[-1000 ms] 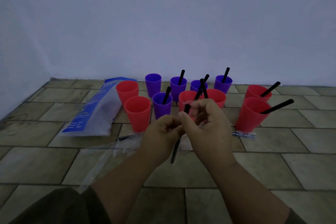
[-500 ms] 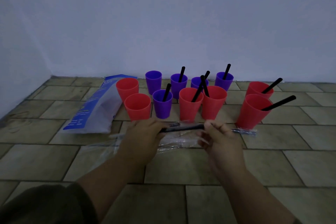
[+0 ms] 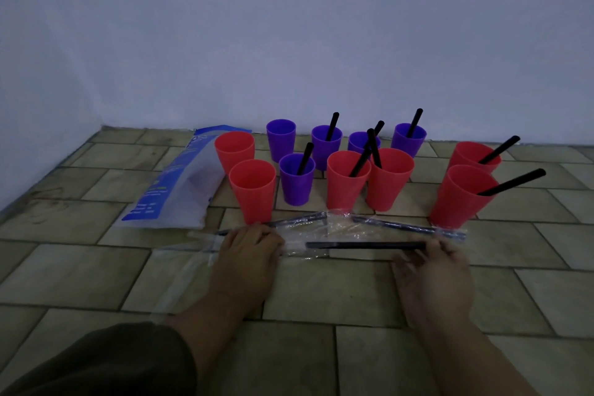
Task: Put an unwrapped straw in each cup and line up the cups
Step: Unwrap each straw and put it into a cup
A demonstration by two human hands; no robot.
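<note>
Several red and purple cups stand on the tiled floor near the wall. Most hold a black straw. Three hold none: two red cups (image 3: 253, 186) (image 3: 234, 148) at the left and a purple cup (image 3: 280, 138) behind them. My right hand (image 3: 432, 270) pinches the right end of a bare black straw (image 3: 363, 245), held level just above the floor. My left hand (image 3: 247, 254) holds the clear wrapper (image 3: 297, 249), which trails off the straw's left end.
Two wrapped straws (image 3: 299, 219) (image 3: 408, 227) lie on the floor in front of the cups. A blue and white plastic bag (image 3: 173, 190) lies at the left. Loose clear wrappers (image 3: 189, 267) lie under my left forearm. The wall is right behind the cups.
My hands have moved apart, the right one going right with the straw. The straw has slid almost out of the wrapper that my left hand holds.
</note>
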